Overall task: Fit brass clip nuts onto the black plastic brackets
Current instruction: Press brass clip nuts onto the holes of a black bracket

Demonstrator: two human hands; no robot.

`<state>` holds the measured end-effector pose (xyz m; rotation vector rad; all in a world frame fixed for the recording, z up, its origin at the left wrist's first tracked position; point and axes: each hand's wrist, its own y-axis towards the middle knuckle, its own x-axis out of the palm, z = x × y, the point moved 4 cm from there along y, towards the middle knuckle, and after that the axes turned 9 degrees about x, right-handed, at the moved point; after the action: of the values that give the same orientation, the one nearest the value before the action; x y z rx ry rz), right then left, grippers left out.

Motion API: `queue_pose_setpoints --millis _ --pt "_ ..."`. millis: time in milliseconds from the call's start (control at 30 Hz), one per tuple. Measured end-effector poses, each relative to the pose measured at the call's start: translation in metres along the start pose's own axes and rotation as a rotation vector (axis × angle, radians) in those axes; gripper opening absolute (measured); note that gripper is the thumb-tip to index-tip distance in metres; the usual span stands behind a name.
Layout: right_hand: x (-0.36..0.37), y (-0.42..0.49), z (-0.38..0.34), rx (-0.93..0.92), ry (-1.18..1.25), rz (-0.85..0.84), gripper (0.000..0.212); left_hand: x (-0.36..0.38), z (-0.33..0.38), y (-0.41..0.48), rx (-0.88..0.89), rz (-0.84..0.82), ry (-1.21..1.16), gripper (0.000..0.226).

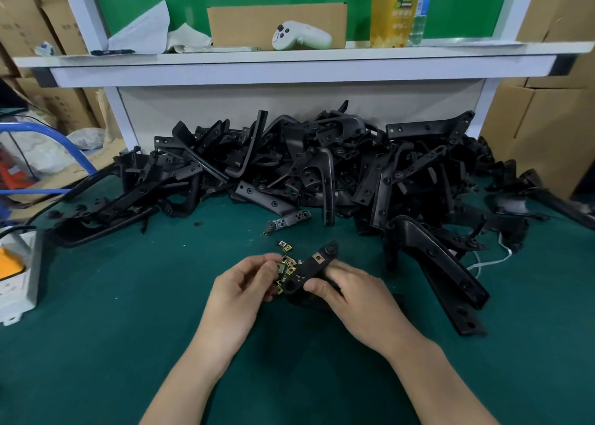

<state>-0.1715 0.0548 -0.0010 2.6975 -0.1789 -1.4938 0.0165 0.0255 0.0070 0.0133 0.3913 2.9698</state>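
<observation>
The black plastic bracket (317, 265) sits just in front of the person, gripped by the right hand (351, 291), whose thumb and fingers curl round its near end. Its long axis runs from low on the left, by the thumb, up and away to the right, ending in a rounded boss. The left hand (246, 284) is just beside it. Its curled fingers pinch a small cluster of brass clip nuts (287, 268) that touches the bracket's left edge, so the left hand is the nearer one for feeding a nut sideways onto that edge. One fitted nut (318, 258) already shows as a square brass patch on the upper part. The bracket looks matte, hard and moulded. The nuts are thin folded metal, shiny and sharp-cornered. A few spare nuts (285, 246) lie on the green felt-like surface (128, 296) just beyond, and a tangled heap of brackets (322, 167) lies farther back.
</observation>
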Motion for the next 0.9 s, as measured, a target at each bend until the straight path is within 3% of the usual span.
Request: queue_pose_setpoints --millis 233,900 --pt "0.0023 0.0003 0.0009 -0.024 -0.01 0.023 0.069 0.0055 0.0013 -0.0029 -0.015 -0.067 0.047 0.019" --pt "0.0022 0.0001 -0.0014 -0.1 0.013 0.071 0.059 0.0048 0.0044 -0.0031 0.046 -0.033 0.1 0.02"
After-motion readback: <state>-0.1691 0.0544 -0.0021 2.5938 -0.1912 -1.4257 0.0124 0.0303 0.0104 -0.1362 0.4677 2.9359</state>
